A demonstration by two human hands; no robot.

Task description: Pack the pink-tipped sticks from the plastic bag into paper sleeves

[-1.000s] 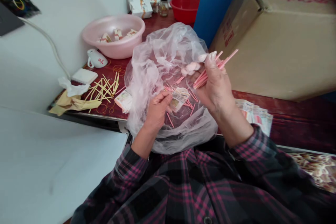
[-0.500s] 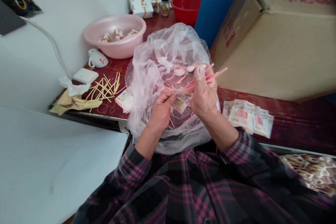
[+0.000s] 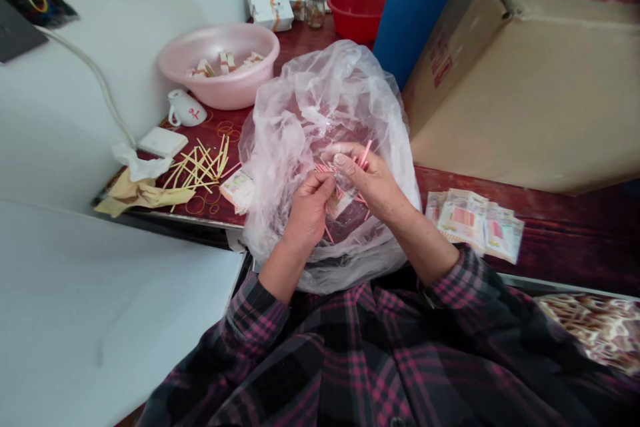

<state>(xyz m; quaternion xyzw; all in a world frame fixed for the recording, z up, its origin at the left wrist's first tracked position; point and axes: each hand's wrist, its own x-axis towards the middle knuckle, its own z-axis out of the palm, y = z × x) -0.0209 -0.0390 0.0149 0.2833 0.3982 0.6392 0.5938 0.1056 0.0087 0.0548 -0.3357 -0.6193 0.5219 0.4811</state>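
Observation:
My left hand (image 3: 313,203) pinches the edge of a small printed clear packet (image 3: 341,203), closed between thumb and fingers. Pinkish colour shows in the lower part of this packet. Close beside it, my right hand (image 3: 367,177) is closed round several thin pink sticks (image 3: 365,154), whose ends stick up past the fingers. Its thumb and fingertips are at the packet's top; whether they grip the packet I cannot tell. Both hands are over a large crumpled clear plastic bag (image 3: 280,153), which lies opened out and holds loose pink sticks (image 3: 329,233) partly hidden by my hands.
Filled packets (image 3: 463,219) lie on the dark red table (image 3: 560,230) at right, before a big cardboard box (image 3: 530,93). Leftward are yellow sticks (image 3: 197,170), a white mug (image 3: 186,108) and a pink basin (image 3: 227,90). A red basin (image 3: 357,17) stands behind.
My right hand has turned inward and come down left to the packet's top, carrying the pink sticks. Pink now shows in the packet. My left hand stays nearly still.

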